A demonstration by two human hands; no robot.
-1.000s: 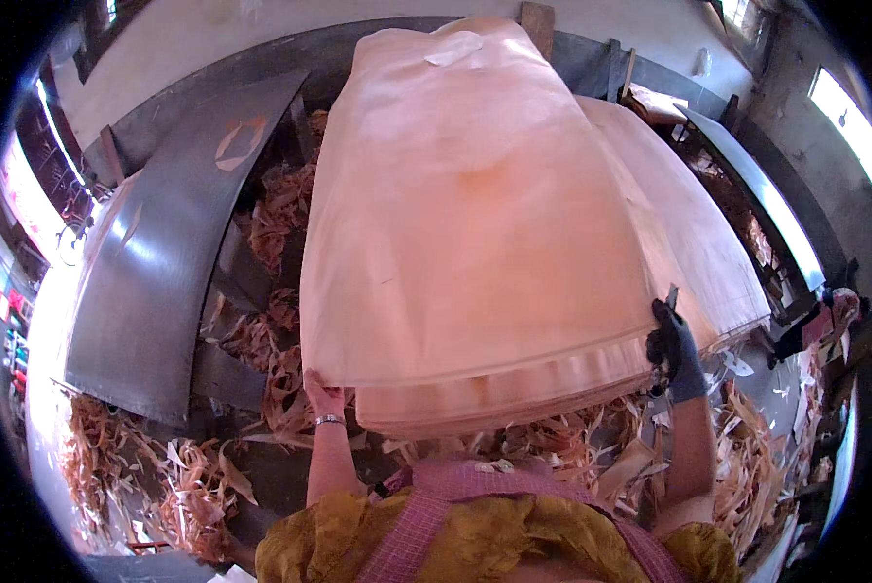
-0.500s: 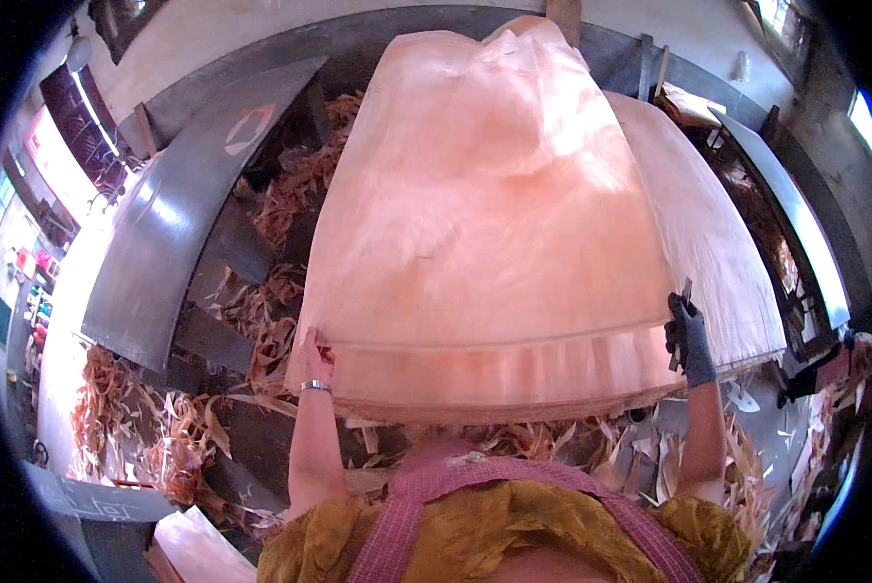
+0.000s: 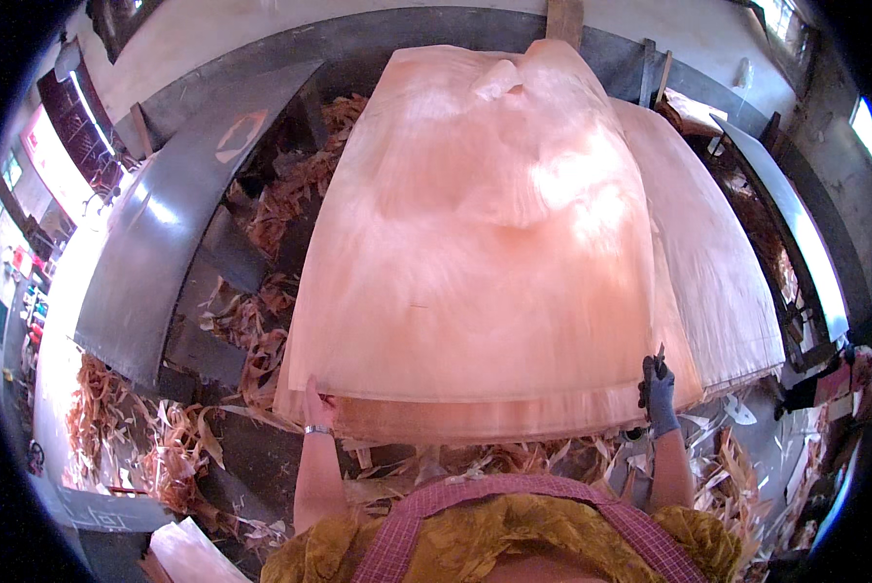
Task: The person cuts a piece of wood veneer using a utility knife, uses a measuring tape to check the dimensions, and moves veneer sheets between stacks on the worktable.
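A wide, thin, pale pinkish wood veneer sheet (image 3: pixel 455 282) lies over a stack of similar veneers (image 3: pixel 426 420), its far end rippled and partly folded. My bare left hand (image 3: pixel 321 402), a band at its wrist, is closed on the sheet's near left corner. At the near right corner, my right hand (image 3: pixel 658 391) in a dark grey glove grips the same sheet. A thin dark piece juts up from the glove; I cannot make out whether it is a tool or a fingertip. Part of the stack's right side shows beyond the sheet.
Another veneer pile (image 3: pixel 718 262) adjoins on the right. On the left slopes a dark, smooth panel (image 3: pixel 154 233). Curled veneer scraps (image 3: pixel 164 437) litter the floor around the stack. A narrow metal-topped panel (image 3: pixel 796 223) stands at far right, and a wall (image 3: pixel 436 15) runs behind.
Both hands have drawn the top sheet toward me, so its near edge lies closer to the stack's front edge. Its far end has also come nearer, and my right hand has shifted leftward.
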